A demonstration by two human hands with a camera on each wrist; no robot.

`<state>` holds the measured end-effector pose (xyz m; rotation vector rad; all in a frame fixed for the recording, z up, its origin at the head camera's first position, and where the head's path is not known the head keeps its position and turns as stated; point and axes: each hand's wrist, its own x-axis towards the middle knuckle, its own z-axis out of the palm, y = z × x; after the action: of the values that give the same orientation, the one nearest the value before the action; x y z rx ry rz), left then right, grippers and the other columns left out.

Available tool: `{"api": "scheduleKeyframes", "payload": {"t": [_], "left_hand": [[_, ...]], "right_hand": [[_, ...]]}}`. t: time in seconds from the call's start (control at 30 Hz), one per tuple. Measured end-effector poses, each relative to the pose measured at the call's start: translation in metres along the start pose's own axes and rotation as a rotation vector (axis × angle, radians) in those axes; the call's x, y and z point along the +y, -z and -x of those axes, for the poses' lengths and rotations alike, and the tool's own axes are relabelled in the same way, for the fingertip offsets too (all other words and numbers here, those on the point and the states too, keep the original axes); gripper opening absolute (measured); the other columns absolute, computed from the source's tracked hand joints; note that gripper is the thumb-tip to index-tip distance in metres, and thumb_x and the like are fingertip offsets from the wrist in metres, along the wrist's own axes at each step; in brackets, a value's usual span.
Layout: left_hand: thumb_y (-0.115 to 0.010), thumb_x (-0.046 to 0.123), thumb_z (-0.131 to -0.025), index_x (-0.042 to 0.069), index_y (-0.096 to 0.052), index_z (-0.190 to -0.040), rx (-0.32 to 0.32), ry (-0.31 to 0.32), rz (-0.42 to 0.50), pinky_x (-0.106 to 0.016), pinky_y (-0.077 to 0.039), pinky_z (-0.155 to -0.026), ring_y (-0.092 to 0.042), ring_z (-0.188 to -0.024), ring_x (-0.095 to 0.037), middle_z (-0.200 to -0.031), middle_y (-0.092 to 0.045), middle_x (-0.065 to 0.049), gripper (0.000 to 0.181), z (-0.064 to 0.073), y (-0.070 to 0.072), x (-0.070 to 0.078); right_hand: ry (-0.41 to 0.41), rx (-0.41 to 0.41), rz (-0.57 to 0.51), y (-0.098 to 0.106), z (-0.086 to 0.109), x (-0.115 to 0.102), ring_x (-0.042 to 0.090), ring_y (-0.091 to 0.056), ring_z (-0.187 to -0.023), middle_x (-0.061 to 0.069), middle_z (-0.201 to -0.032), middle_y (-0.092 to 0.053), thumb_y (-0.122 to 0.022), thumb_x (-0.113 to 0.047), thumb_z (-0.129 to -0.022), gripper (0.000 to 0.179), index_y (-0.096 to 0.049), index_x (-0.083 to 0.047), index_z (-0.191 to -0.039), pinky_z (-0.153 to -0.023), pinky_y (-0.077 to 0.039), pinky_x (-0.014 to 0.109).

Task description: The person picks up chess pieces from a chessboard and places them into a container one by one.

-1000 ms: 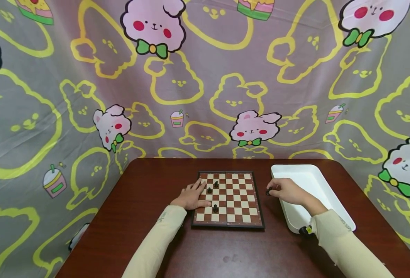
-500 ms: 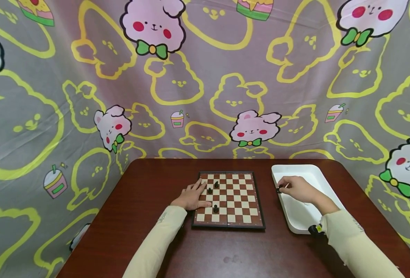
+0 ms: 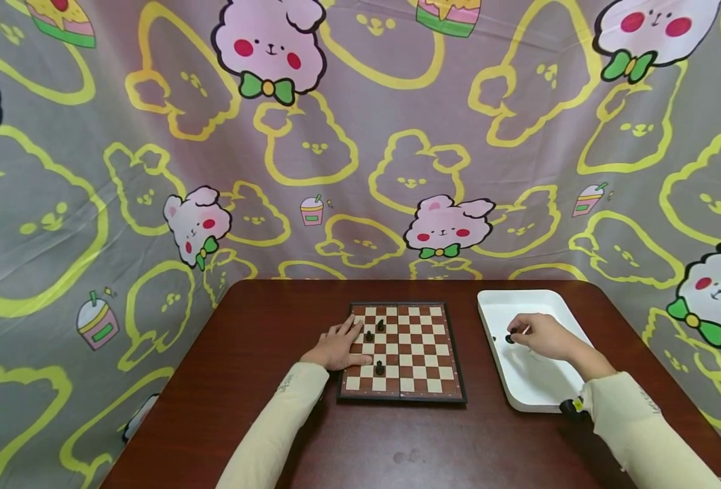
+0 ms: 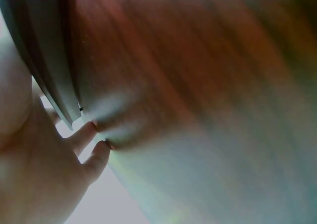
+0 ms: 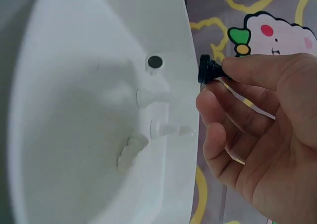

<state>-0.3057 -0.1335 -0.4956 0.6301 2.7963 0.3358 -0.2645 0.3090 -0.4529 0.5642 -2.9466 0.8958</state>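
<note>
My left hand (image 3: 335, 346) rests on the left edge of the chessboard (image 3: 424, 367), fingers spread and thumb lying on the squares. Three black chess pieces stand on the board's left half: one (image 3: 380, 326) near the back, another (image 3: 369, 336) close to my fingers, and a third (image 3: 379, 368) near my thumb. Over the white tray (image 3: 540, 402), my right hand (image 3: 544, 335) pinches a black chess piece (image 5: 207, 69) between thumb and fingers, its round base turned outward. Several white chess pieces (image 5: 148, 98) lie in the tray. The left wrist view shows the board's dark side (image 4: 49, 45) beside my fingers.
The reddish-brown table (image 3: 263, 319) carries the board in the middle and the tray on the right. A patterned cloth (image 3: 360, 136) hangs behind and at both sides. A black wrist camera (image 3: 571, 407) is on my right wrist, by the tray's front edge.
My right hand has moved right, from beside the tray's left rim to over its inside, keeping the black chess piece. My left hand and the pieces on the board stay put.
</note>
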Motion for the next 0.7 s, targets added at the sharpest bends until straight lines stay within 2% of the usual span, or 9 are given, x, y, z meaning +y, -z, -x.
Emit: {"api": "scheduleKeyframes", "payload": {"t": [0.43, 0.7], "left_hand": [[-0.051, 0.068, -0.084, 0.022, -0.015, -0.154, 0.005, 0.005, -0.031, -0.059, -0.023, -0.104, -0.021, -0.137, -0.039, -0.159, -0.002, -0.005, 0.091, -0.003, -0.004, -0.004], [-0.051, 0.068, -0.084, 0.023, -0.014, -0.154, 0.004, 0.012, -0.019, -0.058, -0.022, -0.105, -0.02, -0.138, -0.039, -0.159, -0.001, -0.004, 0.091, -0.003, -0.004, -0.003]], "right_hand": [[-0.052, -0.019, 0.044, 0.008, 0.009, 0.01, 0.013, -0.056, -0.069, 0.0, -0.079, -0.063, -0.065, -0.006, -0.084, 0.008, -0.066, -0.002, -0.092, -0.059, -0.045, 0.031], [-0.086, -0.007, 0.075, 0.014, 0.012, 0.01, 0.017, -0.057, -0.071, 0.003, -0.081, -0.063, -0.066, -0.009, -0.084, 0.011, -0.066, -0.001, -0.091, -0.06, -0.045, 0.033]]}}
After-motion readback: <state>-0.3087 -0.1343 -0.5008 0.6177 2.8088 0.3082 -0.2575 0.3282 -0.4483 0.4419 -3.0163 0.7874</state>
